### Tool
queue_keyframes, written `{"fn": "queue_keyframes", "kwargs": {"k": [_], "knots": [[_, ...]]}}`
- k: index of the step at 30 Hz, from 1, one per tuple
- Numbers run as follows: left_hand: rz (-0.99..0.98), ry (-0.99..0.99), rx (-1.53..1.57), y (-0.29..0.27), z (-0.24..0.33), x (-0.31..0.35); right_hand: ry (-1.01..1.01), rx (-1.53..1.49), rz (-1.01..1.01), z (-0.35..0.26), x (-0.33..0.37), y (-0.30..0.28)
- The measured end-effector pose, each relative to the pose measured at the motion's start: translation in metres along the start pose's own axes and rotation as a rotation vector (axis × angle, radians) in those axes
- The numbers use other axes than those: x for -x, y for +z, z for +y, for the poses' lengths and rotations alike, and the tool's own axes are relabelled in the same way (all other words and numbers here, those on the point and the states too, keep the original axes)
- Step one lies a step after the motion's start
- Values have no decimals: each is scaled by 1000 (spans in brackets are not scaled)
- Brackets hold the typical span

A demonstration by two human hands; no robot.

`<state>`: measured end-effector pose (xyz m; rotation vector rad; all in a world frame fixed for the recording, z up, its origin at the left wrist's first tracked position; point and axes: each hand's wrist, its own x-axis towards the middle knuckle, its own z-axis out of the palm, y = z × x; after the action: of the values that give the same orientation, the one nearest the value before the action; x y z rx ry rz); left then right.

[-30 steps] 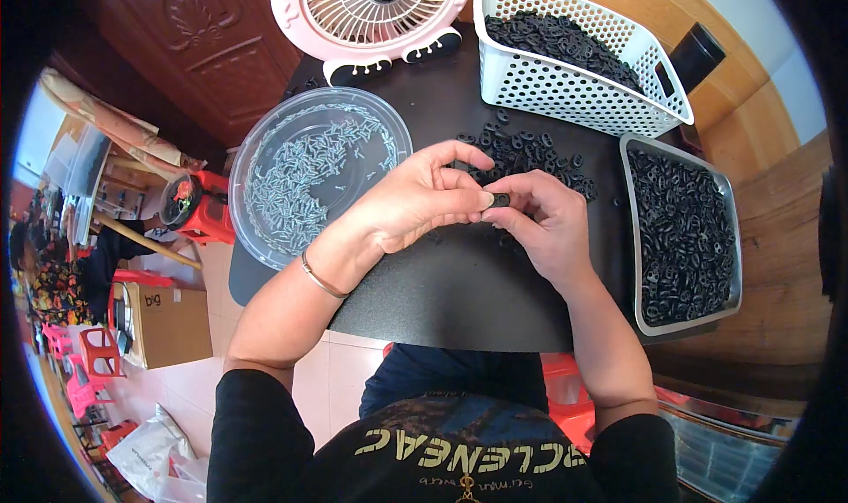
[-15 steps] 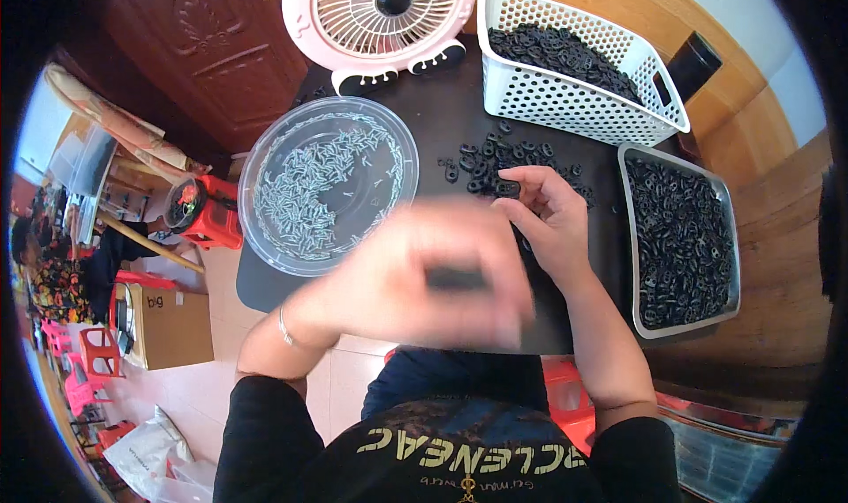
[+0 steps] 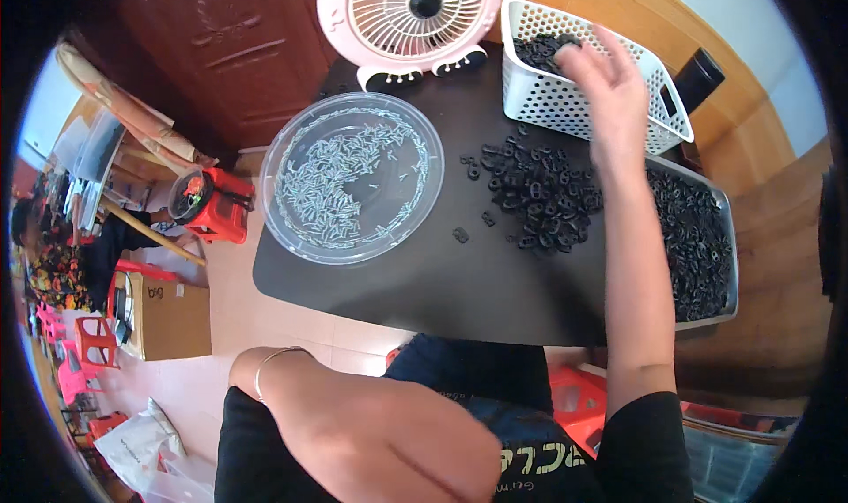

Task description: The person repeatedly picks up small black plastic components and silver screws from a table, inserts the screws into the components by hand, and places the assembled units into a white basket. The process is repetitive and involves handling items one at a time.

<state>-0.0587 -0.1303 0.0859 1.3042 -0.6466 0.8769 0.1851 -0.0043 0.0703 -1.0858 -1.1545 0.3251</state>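
Looking down from the head camera, a seated person works at a dark bench [image 3: 397, 304] spread with small black parts [image 3: 548, 198]. Each part is a short, flattened oval, many showing holes through them, and the surface is dull. The main heap lies loose on the middle of the bench, with a few strays just to its left; more fill a white perforated basket [image 3: 541, 105] at the far right and a metal tray [image 3: 734, 304] nearer on the right. A round clear tub [image 3: 433, 163] to the left holds slim silvery pins [image 3: 322, 189], and a pink fan [image 3: 426, 4] stands behind it.

The right hand [image 3: 614, 92] is raised over the basket with its fingers parted. Half a second ago it held a black part beside the heap; now the heap lies uncovered. The left hand [image 3: 397, 432], then a blur above the bench, has dropped in front of the person's dark shirt [image 3: 645, 450]. The view has swung a little too, so the tub and fan sit further right.

Some things are hard to make out. The left hand's fingers are hidden, so whether it is closed or holding anything cannot be told. The right fingertips are blurred against the dark parts. The right forearm covers the tray's left side, and the fan is cut off at the top.
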Motion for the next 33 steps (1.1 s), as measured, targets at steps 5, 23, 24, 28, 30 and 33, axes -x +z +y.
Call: {"fn": "queue_keyframes", "kwargs": {"k": [5,23,24,28,30,33], "knots": [[-36,-98,-2,-6,6,-7,42,-106,75,0,-9,0],[-116,-250,-200,-9,-2,-13,181,-14,-236,16,75,-26],[-146,-310,-374,-14,-1,-13,191,-24,-235,19,78,-27],[-307,-360,-1661,-75,1,-18,239,-16,-199,32,85,-31],[-156,-528,-1829,-127,-4,-9,238,31,-178,34,87,-30],[-192,-708,-2006,-168,-6,14,146,85,-216,32,88,-25]]}}
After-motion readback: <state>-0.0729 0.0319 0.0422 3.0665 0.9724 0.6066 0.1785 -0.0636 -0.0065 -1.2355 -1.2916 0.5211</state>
